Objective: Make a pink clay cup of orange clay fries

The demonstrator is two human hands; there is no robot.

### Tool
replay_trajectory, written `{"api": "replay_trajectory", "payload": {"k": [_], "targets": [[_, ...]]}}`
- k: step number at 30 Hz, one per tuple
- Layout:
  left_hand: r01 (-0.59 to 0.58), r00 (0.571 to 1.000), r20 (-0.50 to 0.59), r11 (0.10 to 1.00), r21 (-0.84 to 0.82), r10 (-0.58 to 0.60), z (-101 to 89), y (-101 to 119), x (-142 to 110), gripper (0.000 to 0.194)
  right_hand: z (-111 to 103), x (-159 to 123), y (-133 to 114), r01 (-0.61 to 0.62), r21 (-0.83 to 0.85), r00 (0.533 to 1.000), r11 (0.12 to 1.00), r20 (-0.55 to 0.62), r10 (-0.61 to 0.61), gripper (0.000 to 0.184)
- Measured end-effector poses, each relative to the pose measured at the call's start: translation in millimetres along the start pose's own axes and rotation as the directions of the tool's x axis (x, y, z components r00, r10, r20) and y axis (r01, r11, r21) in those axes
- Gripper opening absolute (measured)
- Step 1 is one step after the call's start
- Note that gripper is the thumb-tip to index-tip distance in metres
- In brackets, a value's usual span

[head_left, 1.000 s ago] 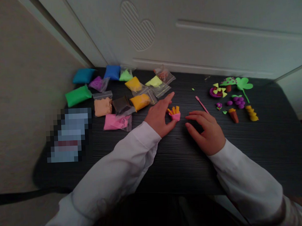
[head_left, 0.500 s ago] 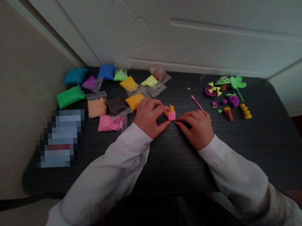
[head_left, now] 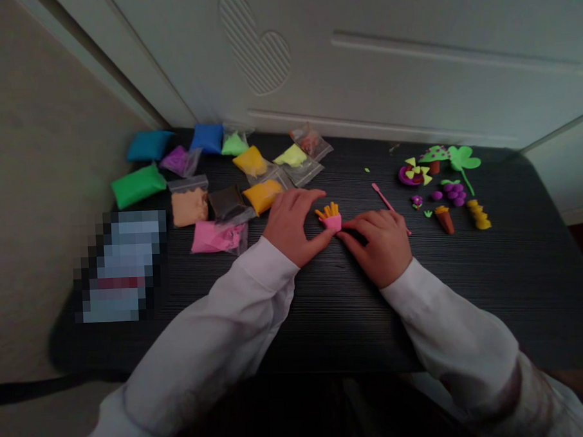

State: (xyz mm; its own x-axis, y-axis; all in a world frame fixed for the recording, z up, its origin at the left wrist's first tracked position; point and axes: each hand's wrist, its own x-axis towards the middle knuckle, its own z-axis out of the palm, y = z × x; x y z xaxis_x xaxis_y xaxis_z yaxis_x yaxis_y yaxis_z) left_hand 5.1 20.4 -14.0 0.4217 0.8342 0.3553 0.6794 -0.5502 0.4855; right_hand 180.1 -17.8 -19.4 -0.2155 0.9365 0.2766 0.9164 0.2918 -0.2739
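A small pink clay fries box [head_left: 333,222] with yellow-orange clay fries [head_left: 330,210] rising from its top is between my two hands, leaning slightly to the left. My right hand [head_left: 380,247] pinches the box's lower right corner between thumb and index finger. On the other side, my left hand [head_left: 296,226] has its index finger lifted away, while the thumb tip touches the bottom of the box. A pink modelling tool [head_left: 384,196] lies just behind my right hand, partly hidden by it.
Bags of coloured clay, such as a pink bag [head_left: 210,237] and a green bag [head_left: 139,186], spread over the left of the black table [head_left: 334,320]. Finished clay pieces, including purple grapes [head_left: 455,194], lie at the right. A blurred-out phone-like object [head_left: 124,264] is at the left.
My left index finger has lifted off the fries, so the spread tops show more. The box now leans left, and my right fingertips have come into contact with it.
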Motion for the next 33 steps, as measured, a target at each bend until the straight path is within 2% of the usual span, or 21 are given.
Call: {"api": "replay_trajectory", "payload": {"k": [4,9,14,17,19,22,24,27,29,33], "targets": [[0.107,0.994,0.027,0.994,0.018,-0.108,7.6,2,0,0.063,0,0,-1,-0.006,-0.017,1.000,1.000,0.007,0.006,0.022],[0.175,0.982,0.071,0.984,0.031,-0.177,12.8,5,0,0.061,-1,0,-1,-0.004,-0.036,1.000,0.999,0.011,0.004,0.021],[0.207,0.977,0.089,0.969,-0.132,-0.196,11.7,5,1,0.062,-2,1,-2,0.015,-0.045,1.000,0.999,-0.024,-0.016,0.021],[0.264,0.964,0.060,0.911,-0.316,-0.258,11.3,7,2,0.066,-4,0,-2,0.041,-0.033,0.996,0.999,-0.077,-0.044,0.019],[0.315,0.944,0.079,0.811,-0.493,-0.319,10.9,9,3,0.069,-5,-1,-2,0.063,-0.024,0.990,0.998,-0.122,-0.066,0.018],[0.387,0.902,0.179,0.556,-0.735,-0.392,9.5,12,4,0.075,-8,-2,-2,0.092,-0.027,0.978,0.995,-0.187,-0.095,0.016],[0.415,0.875,0.244,0.389,-0.823,-0.417,8.2,13,5,0.080,-9,-2,-3,0.109,-0.033,0.970,0.994,-0.217,-0.113,0.015],[0.436,0.841,0.320,0.196,-0.878,-0.437,6.8,13,6,0.080,-11,-2,-3,0.138,-0.035,0.958,0.990,-0.251,-0.142,0.014],[0.447,0.826,0.365,0.105,-0.888,-0.429,6.7,12,7,0.076,-12,-3,-4,0.163,-0.029,0.951,0.986,-0.262,-0.165,0.013],[0.493,0.807,0.453,0.009,-0.870,-0.378,6.4,12,7,0.076,-15,-4,-8,0.204,-0.004,0.945,0.979,-0.261,-0.198,0.013]]}}
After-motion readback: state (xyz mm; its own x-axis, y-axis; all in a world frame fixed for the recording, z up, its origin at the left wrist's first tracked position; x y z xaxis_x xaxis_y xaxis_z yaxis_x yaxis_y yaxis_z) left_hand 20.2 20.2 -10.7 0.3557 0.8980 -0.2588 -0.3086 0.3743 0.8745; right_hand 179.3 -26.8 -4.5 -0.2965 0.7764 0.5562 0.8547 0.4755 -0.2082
